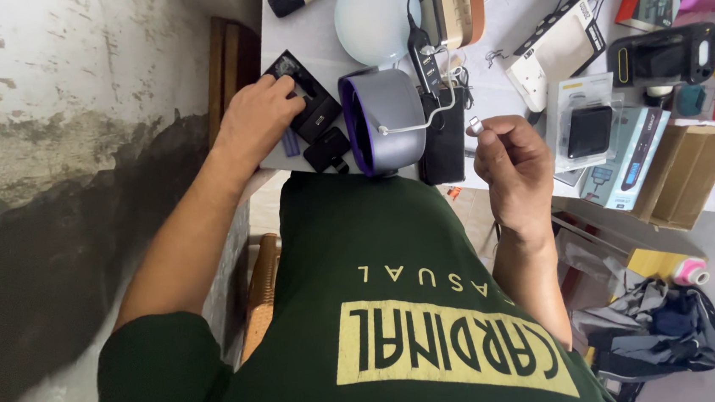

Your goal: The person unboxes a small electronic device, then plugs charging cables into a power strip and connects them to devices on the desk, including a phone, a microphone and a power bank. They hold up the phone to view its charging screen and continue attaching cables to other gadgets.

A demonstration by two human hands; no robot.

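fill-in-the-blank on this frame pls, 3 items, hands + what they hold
1. The left hand rests on a flat ____ rectangular case at the table edge.
2. The right hand pinches the plug end of a thin ____ cable.
3. That cable runs to the round grey device with a ____ rim.

Missing: black; white; purple

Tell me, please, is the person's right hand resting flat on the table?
No: the right hand is raised off the table, pinching the small plug of a white cable between its fingertips.

White cable plug (474,124) pinched upright, black box (305,94) lying flat
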